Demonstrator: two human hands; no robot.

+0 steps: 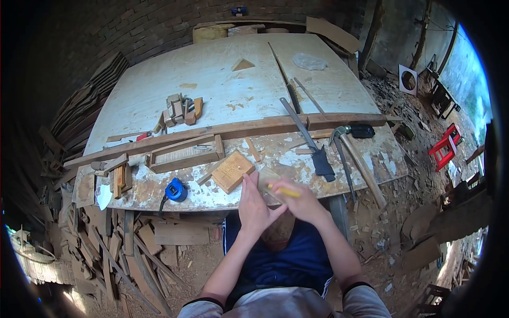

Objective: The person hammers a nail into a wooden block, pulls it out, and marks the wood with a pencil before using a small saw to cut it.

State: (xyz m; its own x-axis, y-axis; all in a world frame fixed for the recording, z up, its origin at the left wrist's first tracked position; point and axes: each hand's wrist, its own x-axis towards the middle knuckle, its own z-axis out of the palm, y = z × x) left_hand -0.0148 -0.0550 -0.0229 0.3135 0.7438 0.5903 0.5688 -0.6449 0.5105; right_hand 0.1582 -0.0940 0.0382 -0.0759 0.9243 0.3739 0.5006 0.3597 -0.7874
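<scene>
Left hand: the left hand (pixel 253 208) lies flat and open, fingers pointing up toward the bench's near edge, pressing down on a small wooden piece (pixel 266 177) that sits at that edge.
Right hand: the right hand (pixel 301 200) is curled closed around a yellow pencil (pixel 283 191).
Pencil axis: the pencil runs roughly along the near edge, tip pointing left toward the left hand's fingers, butt end back in the right fist.
Key relation: the wooden piece lies just beyond both hands and partly under them; the left hand covers its left side, the pencil crosses its right. The pencil tip seems to touch the wood, though motion blur leaves that unsure.
Nearer hand: both are at the piece; the left bears on it, the right meets it only through the pencil.
Neighbours: a square carved block (pixel 232 170) sits just left of the piece, a blue tape measure (pixel 175 190) farther left along the near edge, a hammer (pixel 359 159) and a flat metal tool (pixel 313 146) to the right.
</scene>
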